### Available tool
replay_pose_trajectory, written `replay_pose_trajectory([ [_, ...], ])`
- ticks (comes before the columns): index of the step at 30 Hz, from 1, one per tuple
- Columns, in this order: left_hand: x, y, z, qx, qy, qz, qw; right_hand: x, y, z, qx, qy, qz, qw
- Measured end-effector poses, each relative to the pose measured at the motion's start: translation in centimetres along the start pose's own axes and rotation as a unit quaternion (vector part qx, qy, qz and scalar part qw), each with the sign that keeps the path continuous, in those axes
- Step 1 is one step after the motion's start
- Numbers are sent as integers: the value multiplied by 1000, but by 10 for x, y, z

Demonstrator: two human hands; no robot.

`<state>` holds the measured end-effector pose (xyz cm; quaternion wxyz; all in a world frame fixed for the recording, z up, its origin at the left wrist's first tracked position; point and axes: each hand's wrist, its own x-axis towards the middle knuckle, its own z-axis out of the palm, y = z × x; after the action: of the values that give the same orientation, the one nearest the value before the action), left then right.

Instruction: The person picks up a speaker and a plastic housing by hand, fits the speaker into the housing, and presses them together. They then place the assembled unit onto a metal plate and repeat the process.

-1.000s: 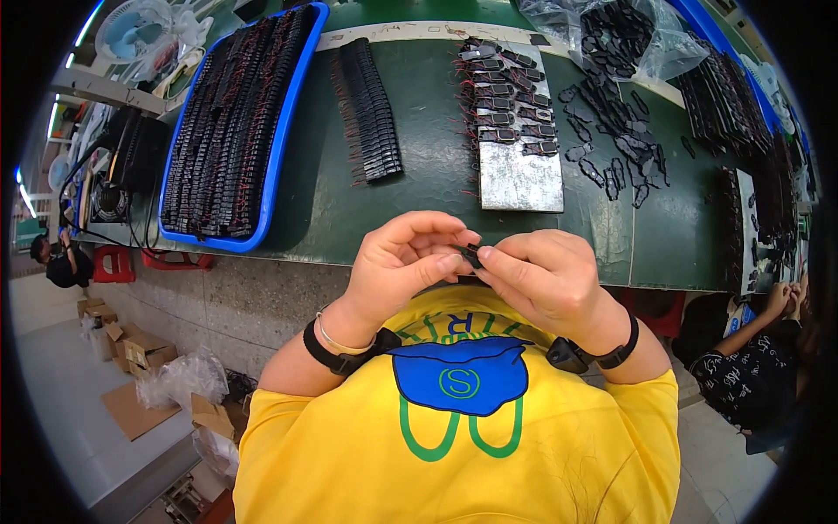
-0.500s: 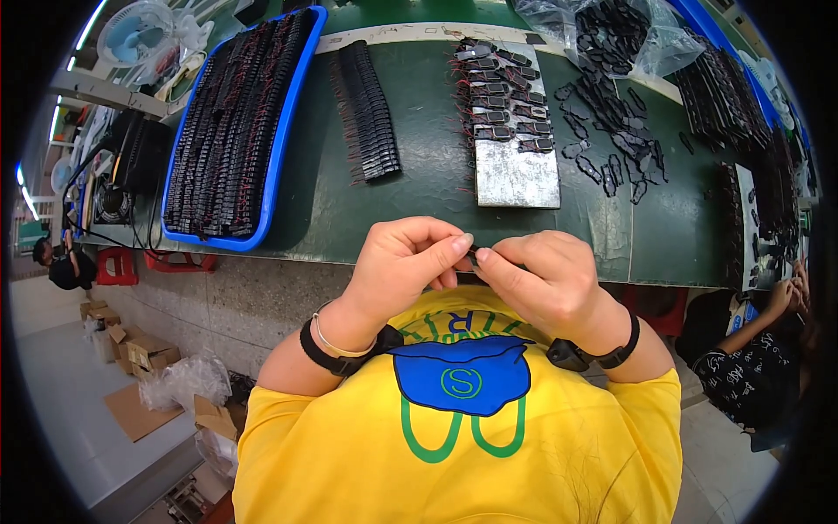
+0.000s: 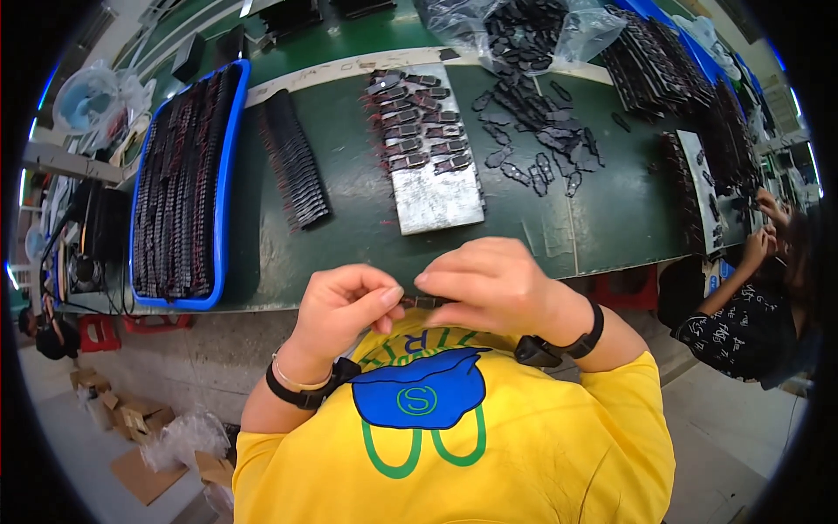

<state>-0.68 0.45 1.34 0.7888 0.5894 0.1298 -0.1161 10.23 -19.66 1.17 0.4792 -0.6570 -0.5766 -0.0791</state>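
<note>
Part: we pinch a small dark part (image 3: pixel 425 301) between both hands, close to the chest, just off the near edge of the green table (image 3: pixel 367 210).
Left hand (image 3: pixel 345 310): fingertips clamped on its left end.
Right hand (image 3: pixel 493 284): fingertips clamped on its right end.
Axis: it lies left to right; which end leads we cannot tell.
Doing it well: we judge that even pressure and a level part matter most.
Beyond: metal plate (image 3: pixel 432 188), blue tray (image 3: pixel 223 183).

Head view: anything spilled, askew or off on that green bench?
Mostly tidy: parts sit in rows in the blue tray and on the metal plate. The exception is a loose scatter of black parts spilling from the clear bag across the bench. Both hands pinch one small part.
</note>
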Motion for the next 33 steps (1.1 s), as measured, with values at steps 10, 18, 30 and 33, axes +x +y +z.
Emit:
replay_pose_trajectory([
  [10,0,-10,-10,-53,-29,13,998,-11,46,-82,-243,-45,303,920],
  [18,-1,-8,-7,-38,-24,19,999,5,75,-66,-343,-167,278,882],
  [30,0,-11,-13,-58,-34,23,997,-50,30,-65,5,115,380,918],
  [33,1,-10,-13,-59,-55,20,997,-63,28,-68,-129,73,304,941],
])
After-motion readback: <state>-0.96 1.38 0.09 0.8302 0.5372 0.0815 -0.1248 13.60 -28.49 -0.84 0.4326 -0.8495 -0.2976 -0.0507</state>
